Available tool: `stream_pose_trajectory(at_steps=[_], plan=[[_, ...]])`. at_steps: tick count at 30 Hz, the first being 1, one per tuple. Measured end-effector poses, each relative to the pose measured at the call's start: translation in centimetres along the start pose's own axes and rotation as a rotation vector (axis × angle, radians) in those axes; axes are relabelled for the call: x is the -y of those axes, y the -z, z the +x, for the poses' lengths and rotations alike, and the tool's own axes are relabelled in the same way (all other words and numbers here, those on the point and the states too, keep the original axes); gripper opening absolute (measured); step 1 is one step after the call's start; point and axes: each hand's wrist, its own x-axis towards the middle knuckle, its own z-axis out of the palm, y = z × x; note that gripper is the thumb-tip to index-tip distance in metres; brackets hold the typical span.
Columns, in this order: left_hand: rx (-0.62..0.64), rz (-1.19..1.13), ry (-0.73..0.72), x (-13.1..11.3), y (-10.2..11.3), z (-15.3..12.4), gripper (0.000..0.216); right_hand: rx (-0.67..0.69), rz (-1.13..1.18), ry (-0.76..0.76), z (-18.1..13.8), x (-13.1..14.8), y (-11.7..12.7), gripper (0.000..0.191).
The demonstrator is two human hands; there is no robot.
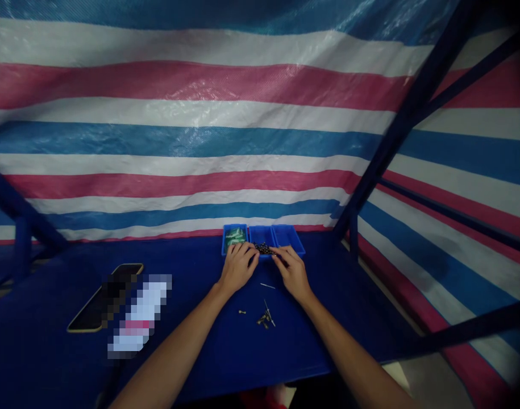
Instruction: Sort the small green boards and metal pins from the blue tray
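At the front of three joined blue bins, my left hand (238,267) rests with its fingers curled over the front of the left bin (223,241). My right hand (292,271) is at the front of the right bin (291,236), thumb and fingertips drawn together. Between the hands lies a cluster of small dark and brassy metal parts (263,248), at the front of the middle bin (263,233). What either hand grips is too small to make out. Nearer me are a thin metal pin (267,286), a small brass-coloured piece (241,311) and a little pile of brassy parts (263,321) with thin pins.
Small green and whitish packets (234,236) lie in the left bin. On the left of the blue table (191,272) are a phone (89,309) and a blurred-out pale object (142,312). Blue frame bars (383,153) and striped sheeting (200,136) enclose the table.
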Motion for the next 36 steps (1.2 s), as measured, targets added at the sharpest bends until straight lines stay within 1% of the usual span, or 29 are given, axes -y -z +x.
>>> stream_pose_trajectory(at_steps=[4, 6, 8, 11, 21, 24, 27, 29, 32, 36], plan=[[0.000, -0.007, 0.008, 0.0, -0.1, 0.0, 0.023, -0.034, 0.007, -0.089, -0.1, -0.2, -0.1, 0.025], [0.001, -0.012, 0.008, 0.1, -0.1, 0.0, 0.024, -0.050, -0.011, -0.092, -0.1, -0.1, -0.1, 0.019], [0.000, -0.019, 0.007, 0.1, -0.1, 0.0, 0.025, -0.048, -0.040, -0.070, -0.1, 0.0, 0.0, 0.016], [-0.002, -0.022, 0.008, 0.1, 0.0, 0.0, 0.025, -0.042, -0.056, -0.053, -0.2, 0.2, 0.0, 0.017], [0.003, -0.009, 0.012, -0.1, 0.1, 0.0, 0.023, -0.050, -0.046, -0.079, -0.2, 0.2, 0.0, 0.018], [0.006, -0.007, 0.009, -0.1, 0.2, 0.0, 0.024, -0.036, -0.049, -0.039, -0.1, 0.6, 0.1, 0.019], [0.004, -0.004, 0.005, -0.1, 0.2, 0.0, 0.024, -0.022, -0.021, 0.027, 0.1, 1.0, 0.2, 0.027], [0.002, -0.003, 0.004, -0.1, 0.1, 0.0, 0.023, -0.021, -0.005, 0.043, 0.2, 1.1, 0.3, 0.031], [0.001, -0.004, 0.004, 0.0, 0.0, 0.0, 0.023, -0.029, -0.021, 0.013, 0.1, 1.0, 0.3, 0.032], [0.003, -0.005, 0.005, -0.1, 0.0, 0.0, 0.024, -0.072, -0.047, -0.051, 0.0, 0.6, 0.2, 0.022]])
